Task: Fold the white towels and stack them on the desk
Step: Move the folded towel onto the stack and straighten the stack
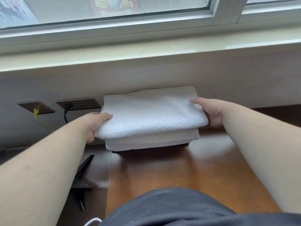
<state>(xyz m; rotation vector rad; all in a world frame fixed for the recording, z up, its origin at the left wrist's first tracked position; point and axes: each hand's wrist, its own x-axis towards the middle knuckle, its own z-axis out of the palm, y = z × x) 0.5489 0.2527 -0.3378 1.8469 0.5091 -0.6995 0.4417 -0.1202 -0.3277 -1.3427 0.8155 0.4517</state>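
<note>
A person's left hand (95,126) and right hand (210,113) grip opposite ends of a folded white towel (149,115), thumbs on top, fingers curled beneath, setting it on folded towels (151,138) stacked at the wooden desk's (187,173) back left corner. Stacking appears nearly finished; no unfolded towels show.
</note>
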